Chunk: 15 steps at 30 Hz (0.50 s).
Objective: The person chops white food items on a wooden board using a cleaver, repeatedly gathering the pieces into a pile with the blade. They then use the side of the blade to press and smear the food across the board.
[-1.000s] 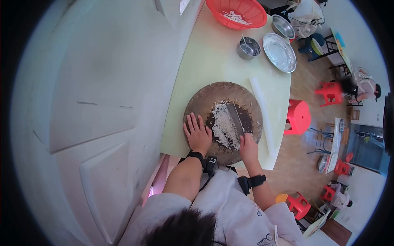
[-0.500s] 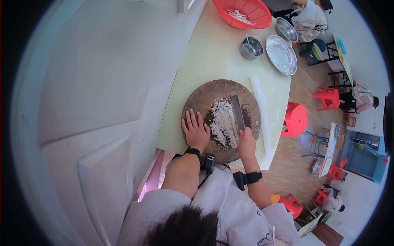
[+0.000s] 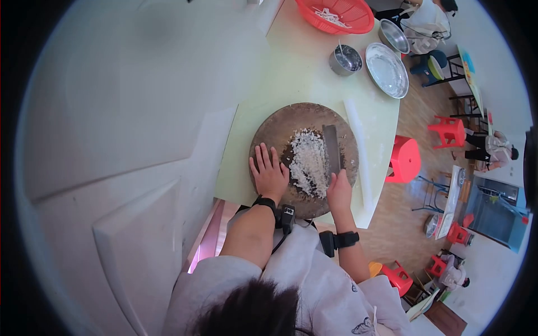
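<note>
A round wooden chopping board [image 3: 271, 127] lies on the pale green table, with a pile of finely chopped white food [image 3: 308, 162] in its middle. My right hand [image 3: 339, 193] is closed around the handle of a cleaver [image 3: 332, 147]. The broad blade lies along the right edge of the pile, its tip pointing away from me. Flat on the left part of the board rests my left hand [image 3: 270, 178], fingers stretched out and holding nothing. Its thumb side is close to the chopped food.
Beyond the board stand a steel pot [image 3: 345, 60], a floury metal dish [image 3: 386, 71], a steel bowl [image 3: 394, 37] and a red basket [image 3: 358, 21] with white strips. A white sheet [image 3: 357, 151] runs along the right. Red stools [image 3: 404, 159] and other people are farther off.
The cleaver has moved right, from over the pile's right side to its edge, and more of the blade's flat face shows. My left hand stays on the board.
</note>
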### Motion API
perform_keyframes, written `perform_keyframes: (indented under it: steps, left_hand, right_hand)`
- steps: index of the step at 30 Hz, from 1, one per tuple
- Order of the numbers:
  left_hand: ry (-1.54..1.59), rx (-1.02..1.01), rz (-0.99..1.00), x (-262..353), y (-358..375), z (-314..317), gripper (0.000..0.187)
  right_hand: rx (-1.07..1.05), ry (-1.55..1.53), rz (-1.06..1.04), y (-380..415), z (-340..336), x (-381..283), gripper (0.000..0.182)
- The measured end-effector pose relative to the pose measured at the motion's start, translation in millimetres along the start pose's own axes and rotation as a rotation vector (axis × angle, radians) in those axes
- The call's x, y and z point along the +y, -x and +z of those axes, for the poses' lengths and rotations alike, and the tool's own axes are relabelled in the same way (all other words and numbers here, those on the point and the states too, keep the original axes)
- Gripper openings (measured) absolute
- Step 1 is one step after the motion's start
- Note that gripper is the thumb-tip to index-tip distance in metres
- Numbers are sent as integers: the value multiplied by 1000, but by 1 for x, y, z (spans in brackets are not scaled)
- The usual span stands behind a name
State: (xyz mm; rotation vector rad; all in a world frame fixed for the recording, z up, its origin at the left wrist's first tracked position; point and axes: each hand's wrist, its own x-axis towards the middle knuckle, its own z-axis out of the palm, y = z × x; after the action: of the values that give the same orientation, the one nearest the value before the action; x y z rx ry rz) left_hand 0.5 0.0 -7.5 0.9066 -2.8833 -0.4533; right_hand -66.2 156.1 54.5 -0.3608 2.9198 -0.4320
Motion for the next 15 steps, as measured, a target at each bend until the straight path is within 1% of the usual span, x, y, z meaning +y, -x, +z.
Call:
perform_keyframes:
  steps: [1, 3, 4, 6, 9, 13, 15]
  left_hand:
    - [6, -11, -1, 0, 0, -1, 54]
    - [4, 2, 4, 1, 0, 0, 54]
    - [0, 14, 2, 1, 0, 0, 53]
    - [4, 10, 3, 0, 0, 0, 53]
    - [0, 1, 6, -1, 2, 0, 53]
    - [11, 18, 0, 0, 0, 1, 53]
    - [10, 6, -7, -1, -1, 0, 53]
  right_hand:
    - [-1, 0, 3, -1, 0, 3, 17]
    - [-113, -5, 27, -9, -9, 4, 17]
    - [-111, -3, 27, -10, -13, 4, 17]
    - [7, -30, -6, -9, -17, 5, 17]
    - [-59, 21, -22, -10, -4, 9, 18]
    - [-49, -17, -42, -14, -12, 14, 16]
    - [5, -24, 39, -9, -4, 14, 16]
